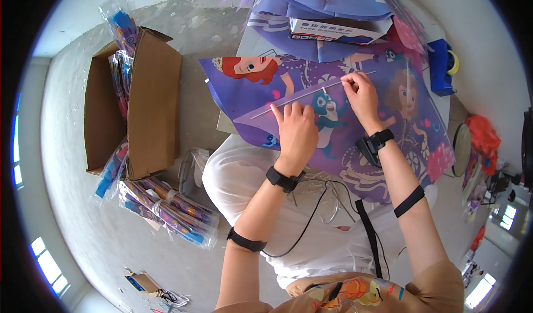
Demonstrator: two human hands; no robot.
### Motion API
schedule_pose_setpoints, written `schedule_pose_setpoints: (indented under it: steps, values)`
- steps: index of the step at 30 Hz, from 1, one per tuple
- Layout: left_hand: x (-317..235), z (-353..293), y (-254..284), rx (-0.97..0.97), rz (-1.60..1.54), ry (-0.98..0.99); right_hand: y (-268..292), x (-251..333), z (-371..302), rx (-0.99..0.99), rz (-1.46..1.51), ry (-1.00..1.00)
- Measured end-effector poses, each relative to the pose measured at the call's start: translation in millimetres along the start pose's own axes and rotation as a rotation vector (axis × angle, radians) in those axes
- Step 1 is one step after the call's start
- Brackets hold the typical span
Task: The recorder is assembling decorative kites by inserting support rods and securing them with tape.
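A large purple printed plastic sheet (311, 121) with cartoon figures lies spread over my lap and the table edge. Across it runs a thin white rod (302, 97), slanting up to the right. My left hand (297, 130) rests on the sheet just below the rod, its fingers apart and their tips against the rod's left half. Farther right, my right hand (362, 97) pinches the rod between thumb and fingertips. A small white piece (325, 90) sits just below the rod, between my hands.
More purple sheets (327, 2) and a tape box (338, 31) lie at the far side. A blue tape dispenser (441, 69) stands at the right. To the left are an open cardboard box (152, 102) and bundled, plastic-wrapped packages (169, 210) on the floor.
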State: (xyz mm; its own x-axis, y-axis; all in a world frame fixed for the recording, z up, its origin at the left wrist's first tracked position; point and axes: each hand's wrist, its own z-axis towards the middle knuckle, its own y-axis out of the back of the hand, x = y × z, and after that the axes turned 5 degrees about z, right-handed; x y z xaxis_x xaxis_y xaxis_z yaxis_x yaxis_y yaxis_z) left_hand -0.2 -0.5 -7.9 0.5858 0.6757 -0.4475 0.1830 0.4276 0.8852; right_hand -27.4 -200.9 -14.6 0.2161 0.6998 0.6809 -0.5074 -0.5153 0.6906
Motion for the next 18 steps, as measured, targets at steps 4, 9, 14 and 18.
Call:
schedule_pose_setpoints:
  steps: [4,9,14,18]
  values:
    - [-2,0,1,-0.01,-0.005,-0.014,2,-3,0,-0.002,-0.008,-0.015]
    - [0,0,4,-0.018,0.014,-0.043,0,2,-2,-0.011,0.011,-0.031]
    - [-12,0,15,-0.025,0.026,-0.123,21,12,-9,-0.039,0.086,-0.021]
    - [-82,-13,65,0.104,-0.212,-0.25,80,11,-12,-0.1,0.196,-0.052]
